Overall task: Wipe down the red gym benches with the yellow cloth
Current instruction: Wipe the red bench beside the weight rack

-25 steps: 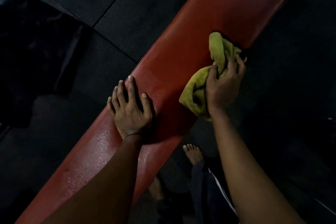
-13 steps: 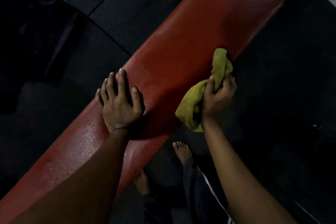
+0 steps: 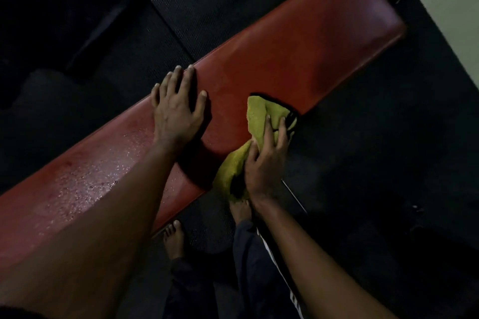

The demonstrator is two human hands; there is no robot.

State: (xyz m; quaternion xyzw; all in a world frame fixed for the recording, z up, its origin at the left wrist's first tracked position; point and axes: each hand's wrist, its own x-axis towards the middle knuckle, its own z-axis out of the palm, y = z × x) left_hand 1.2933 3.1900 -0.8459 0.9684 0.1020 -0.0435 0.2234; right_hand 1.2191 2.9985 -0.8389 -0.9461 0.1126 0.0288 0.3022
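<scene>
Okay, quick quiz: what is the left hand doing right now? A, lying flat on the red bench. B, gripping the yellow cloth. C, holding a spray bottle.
A: the left hand lies flat on the red bench with its fingers straight, while the right hand is the one that grips the yellow cloth.

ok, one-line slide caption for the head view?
Right hand grips the yellow cloth at the near edge of the red bench; left hand rests flat on top.
</scene>
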